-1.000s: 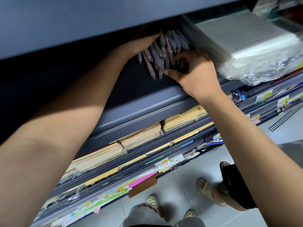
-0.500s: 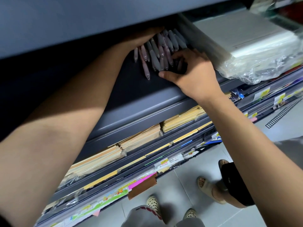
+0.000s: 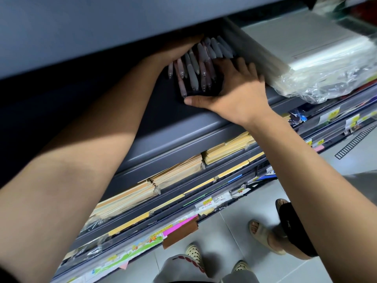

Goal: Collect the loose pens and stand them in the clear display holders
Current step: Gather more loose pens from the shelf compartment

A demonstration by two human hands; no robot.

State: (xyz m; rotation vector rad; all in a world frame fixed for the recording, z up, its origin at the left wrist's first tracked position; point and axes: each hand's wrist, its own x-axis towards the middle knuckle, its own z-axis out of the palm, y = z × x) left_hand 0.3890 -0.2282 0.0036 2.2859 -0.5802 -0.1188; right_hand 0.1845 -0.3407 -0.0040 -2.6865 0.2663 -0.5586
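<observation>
Several loose pens (image 3: pixel 193 72), grey and pink with their tips toward me, lie in a fanned bunch on the dark grey shelf (image 3: pixel 163 111). My left hand (image 3: pixel 177 51) reaches in from the left and holds the bunch by its far ends; its fingertips are hidden under the shelf above. On the right side of the bunch, my right hand (image 3: pixel 236 88) curls its fingers over the pens, and its thumb stretches along below the pen tips. No clear display holder is in view.
A plastic-wrapped stack of white sheets (image 3: pixel 306 58) sits right of the pens, touching my right hand's knuckles. The shelf above (image 3: pixel 102 27) overhangs closely. Lower shelves hold brown envelopes (image 3: pixel 179 170) and price labels. Another person's sandalled feet (image 3: pixel 263 235) stand on the tiled floor.
My right thumb has slid left along the shelf under the pen tips and the fingers have spread over the bunch. The pens have drawn closer together against my left hand.
</observation>
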